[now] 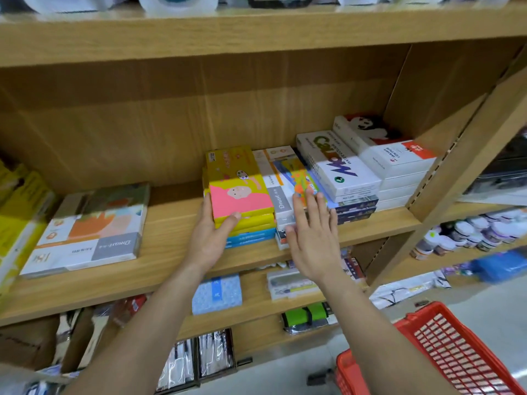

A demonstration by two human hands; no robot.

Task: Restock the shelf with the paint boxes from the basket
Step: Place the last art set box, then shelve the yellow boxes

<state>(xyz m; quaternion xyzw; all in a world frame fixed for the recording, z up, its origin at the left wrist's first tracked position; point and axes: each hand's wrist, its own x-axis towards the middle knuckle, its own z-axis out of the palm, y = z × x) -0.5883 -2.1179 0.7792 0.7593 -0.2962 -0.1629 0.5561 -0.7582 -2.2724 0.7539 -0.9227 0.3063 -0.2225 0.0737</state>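
1. While both arms are reaching up to the wooden shelf point(159, 269), the left hand point(209, 238) is gripping the near left corner of the yellow and pink paint box point(238, 185), with the fingers lying along its left side and the thumb pressing on the pink top.
2. That box is sitting on top of a stack of yellow boxes, which is resting on blue boxes point(251, 239) at the middle of the shelf.
3. Just beside it, the right hand point(312, 240) is lying flat and open, fingers slightly spread, its fingertips touching the front part of the white and orange box point(288, 173) topping the next stack; it is holding nothing.
4. Further right, a white watercolour box point(336, 163) is lying on dark boxes, and a stack of white boxes with a red panda print point(382, 146) is sitting against the shelf's right wall.
5. Well apart on the left, a large flat box point(88, 232) is lying alone on the shelf.
6. Down at the lower right, the red basket point(445, 349) is standing on the floor; I cannot tell what is inside it.
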